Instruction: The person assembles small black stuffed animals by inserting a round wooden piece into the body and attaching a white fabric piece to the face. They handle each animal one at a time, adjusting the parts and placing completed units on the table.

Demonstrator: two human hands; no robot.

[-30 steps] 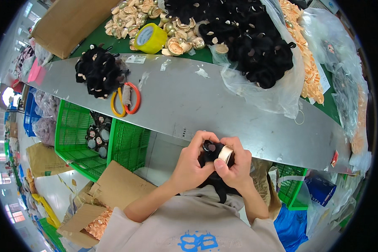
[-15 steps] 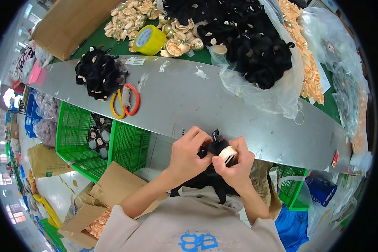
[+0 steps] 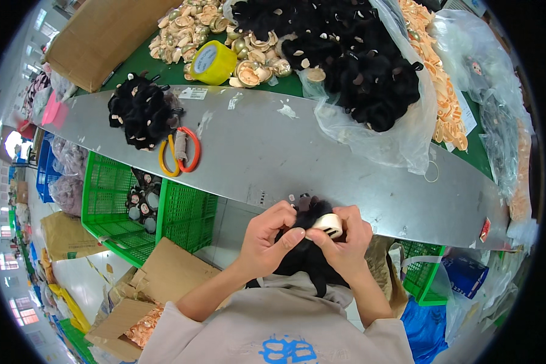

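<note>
Both hands, left hand point(image 3: 272, 233) and right hand point(image 3: 344, 238), grasp a black plush piece point(image 3: 306, 252) just off the counter's point(image 3: 273, 151) near edge, pressing a cream disc point(image 3: 327, 225) in; seating it probably needs firm thumb pressure.

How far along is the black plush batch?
Done, apparently: a small pile of black plush pieces on the grey bench. In hand: left hand and right hand press a cream foot pad onto one black plush. Left: the big bag of black plush, cream pads.
</note>
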